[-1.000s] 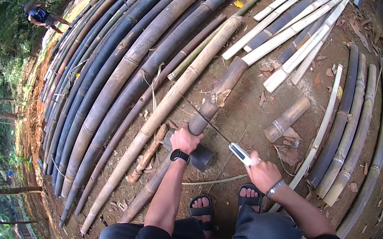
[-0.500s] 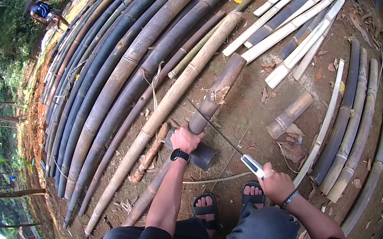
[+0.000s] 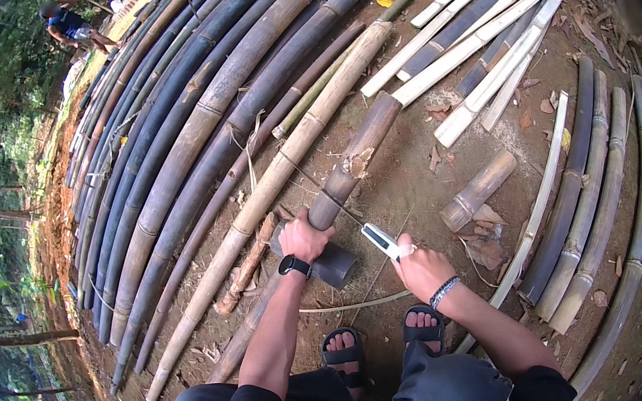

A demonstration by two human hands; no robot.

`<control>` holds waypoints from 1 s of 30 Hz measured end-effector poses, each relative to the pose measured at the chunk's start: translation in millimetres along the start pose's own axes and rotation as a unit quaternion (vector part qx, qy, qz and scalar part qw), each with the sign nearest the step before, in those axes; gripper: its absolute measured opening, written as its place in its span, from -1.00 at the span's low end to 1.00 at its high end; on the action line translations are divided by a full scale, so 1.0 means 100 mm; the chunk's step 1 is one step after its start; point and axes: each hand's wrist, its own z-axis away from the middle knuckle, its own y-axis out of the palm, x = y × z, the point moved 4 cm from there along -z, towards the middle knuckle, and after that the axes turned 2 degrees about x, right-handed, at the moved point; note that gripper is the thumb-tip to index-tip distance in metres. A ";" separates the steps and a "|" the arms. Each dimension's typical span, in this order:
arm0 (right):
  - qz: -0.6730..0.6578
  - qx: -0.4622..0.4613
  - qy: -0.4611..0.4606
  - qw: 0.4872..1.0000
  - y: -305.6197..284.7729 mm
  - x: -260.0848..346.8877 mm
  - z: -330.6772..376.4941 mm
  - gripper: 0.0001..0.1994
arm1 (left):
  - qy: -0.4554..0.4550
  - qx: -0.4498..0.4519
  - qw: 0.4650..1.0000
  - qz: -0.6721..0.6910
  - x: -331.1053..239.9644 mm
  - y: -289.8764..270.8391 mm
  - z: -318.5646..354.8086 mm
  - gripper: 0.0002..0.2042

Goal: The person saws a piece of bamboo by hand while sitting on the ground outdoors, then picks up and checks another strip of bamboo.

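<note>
A brownish bamboo pole (image 3: pixel 373 130) slants away from me, propped over a short dark bamboo piece (image 3: pixel 337 263) that lies crosswise. My left hand (image 3: pixel 305 237), with a black watch at the wrist, is wrapped around the pole just above that piece. My right hand (image 3: pixel 420 265) grips the white-and-black handle of a hand saw (image 3: pixel 382 242). Its thin dark blade lies across the pole, beyond my left hand and nearer me than a rough, pale node. The far end of the blade sticks out past the pole's left side.
Many long bamboo poles (image 3: pixel 206 115) lie side by side at the left. Pale split strips (image 3: pixel 473 54) are spread at the far right, and a short bamboo offcut (image 3: pixel 480 190) lies nearer. More poles (image 3: pixel 583 204) rest at the right. A person (image 3: pixel 71 24) is in the far left background.
My right hand has pushed the saw forward and left, so its handle is now closer to the pole. My left hand keeps its hold. The background person has shifted posture.
</note>
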 end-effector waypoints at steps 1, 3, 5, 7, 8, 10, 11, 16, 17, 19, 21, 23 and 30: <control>-0.028 0.010 0.005 1.000 -0.03 -0.02 0.10 -0.71 | -0.008 0.005 1.000 0.003 0.01 -0.02 -0.08 -0.34; -0.040 0.024 0.009 0.999 -0.06 -0.12 0.60 -0.71 | -0.023 0.000 1.000 -0.005 0.14 0.00 -0.09 -0.34; -0.031 0.022 0.025 0.999 -0.02 -0.29 0.67 -0.70 | -0.019 -0.018 1.000 0.000 0.01 -0.02 -0.09 -0.35; -0.017 0.009 0.022 1.000 -0.01 -0.14 0.13 -0.67 | -0.004 -0.003 1.000 0.007 -0.05 0.03 -0.05 -0.36; -0.007 0.002 0.009 1.000 -0.03 -0.08 -0.11 -0.66 | -0.005 -0.004 1.000 0.014 -0.04 0.03 -0.06 -0.36; -0.003 0.016 0.013 1.000 0.01 -0.02 0.06 -0.67 | 0.004 -0.001 1.000 0.009 -0.02 0.01 -0.08 -0.38; -0.018 0.041 0.025 0.999 0.00 -0.01 0.31 -0.68 | -0.008 0.007 1.000 0.003 0.07 0.00 -0.05 -0.39; -0.044 -0.009 0.026 0.999 -0.04 -0.14 0.28 -0.72 | -0.008 -0.012 1.000 0.008 -0.07 -0.05 -0.02 -0.40; -0.017 0.008 0.016 1.000 0.00 -0.09 0.00 -0.66 | -0.003 -0.010 1.000 0.012 -0.06 -0.04 -0.03 -0.40; -0.026 0.023 0.030 0.999 -0.09 -0.11 0.14 -0.66 | 0.008 -0.006 1.000 0.020 -0.01 -0.04 -0.05 -0.41; -0.035 0.072 0.048 0.996 -0.07 -0.07 0.56 -0.65 | -0.017 -0.005 1.000 0.008 0.07 -0.05 -0.06 -0.40; -0.016 0.069 0.040 0.997 -0.07 -0.13 0.48 -0.66 | -0.020 -0.013 1.000 0.016 0.02 -0.06 -0.07 -0.39; -0.029 0.047 0.045 0.997 -0.07 -0.06 0.36 -0.71 | -0.014 0.000 1.000 0.007 0.09 -0.06 -0.02 -0.42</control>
